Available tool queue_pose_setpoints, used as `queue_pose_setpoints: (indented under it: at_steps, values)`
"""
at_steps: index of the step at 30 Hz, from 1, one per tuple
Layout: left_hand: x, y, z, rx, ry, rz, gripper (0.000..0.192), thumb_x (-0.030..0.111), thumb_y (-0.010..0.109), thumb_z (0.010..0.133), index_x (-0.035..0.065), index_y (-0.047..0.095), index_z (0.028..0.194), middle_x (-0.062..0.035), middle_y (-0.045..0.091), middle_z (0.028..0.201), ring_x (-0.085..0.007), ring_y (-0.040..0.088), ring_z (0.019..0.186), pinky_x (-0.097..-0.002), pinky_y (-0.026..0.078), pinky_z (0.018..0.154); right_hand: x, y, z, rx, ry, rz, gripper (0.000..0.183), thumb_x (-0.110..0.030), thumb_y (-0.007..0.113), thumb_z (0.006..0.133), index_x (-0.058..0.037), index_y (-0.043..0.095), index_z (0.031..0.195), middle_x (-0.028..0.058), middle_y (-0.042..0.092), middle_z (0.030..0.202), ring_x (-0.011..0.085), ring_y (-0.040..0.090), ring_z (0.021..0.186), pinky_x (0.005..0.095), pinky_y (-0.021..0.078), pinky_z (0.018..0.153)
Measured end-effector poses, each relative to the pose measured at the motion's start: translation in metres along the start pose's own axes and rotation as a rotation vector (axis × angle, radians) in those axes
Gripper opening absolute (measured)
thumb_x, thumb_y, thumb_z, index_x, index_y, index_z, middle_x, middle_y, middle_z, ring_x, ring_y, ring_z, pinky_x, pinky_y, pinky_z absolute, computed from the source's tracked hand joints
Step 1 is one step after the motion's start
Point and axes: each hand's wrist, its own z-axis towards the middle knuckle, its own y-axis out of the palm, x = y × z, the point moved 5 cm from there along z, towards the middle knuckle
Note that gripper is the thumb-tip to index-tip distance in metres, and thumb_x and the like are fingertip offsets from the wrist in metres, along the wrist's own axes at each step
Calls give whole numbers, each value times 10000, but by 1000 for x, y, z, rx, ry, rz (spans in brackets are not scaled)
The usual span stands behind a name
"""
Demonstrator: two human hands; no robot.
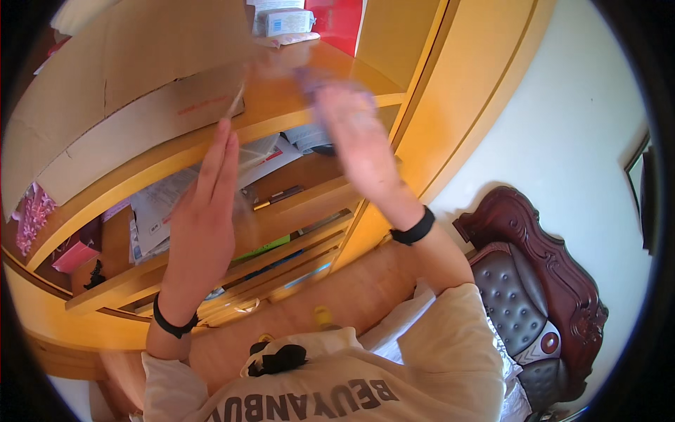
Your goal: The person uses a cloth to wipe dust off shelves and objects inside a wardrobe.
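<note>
My right hand (356, 124) is blurred over the cabinet's upper shelf (274, 100), gripping a purple cloth (315, 92) that is blurred too. Along the left of that shelf stands a large brown cardboard box (158, 63) with red print low on its side. My left hand (203, 211) is raised in front of the shelf edge, its fingers stretched upward near the box's right end. A thin pale edge (237, 99) shows at those fingertips; whether they hold it is unclear. The left thumb is hard to make out.
Wrapped packets (289, 22) lie at the back of the upper shelf. Papers (158, 211), a pink box (79, 248) and pens (278, 197) fill the open compartment below. Pink ribbon-like decoration (34, 219) sits at the left. A carved headboard (559, 258) stands right.
</note>
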Motion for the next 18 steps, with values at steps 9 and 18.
queue_pose_setpoints:
  at_steps: [9, 18]
  values:
    - [-1, -10, -85, -7, 57, -104, 694, -109, 512, 716, -5, 374, 1388, -248, 342, 1430, -382, 538, 1093, -415, 471, 851, -32, 65, -53, -98, 259, 326, 615, 72, 460, 807, 70, 321, 1406, 238, 380, 1445, 383, 459, 1267, 379, 417, 1027]
    - [-69, 7, -220, 124, -76, 548, 651, 122, 575, 816, -24, 313, 1393, -255, 308, 1435, -447, 240, 1369, -707, 148, 1063, -11, 1, -157, 572, 377, 194, 411, 93, 385, 770, 5, 594, 1114, 188, 486, 1195, 336, 569, 1002, 443, 472, 901]
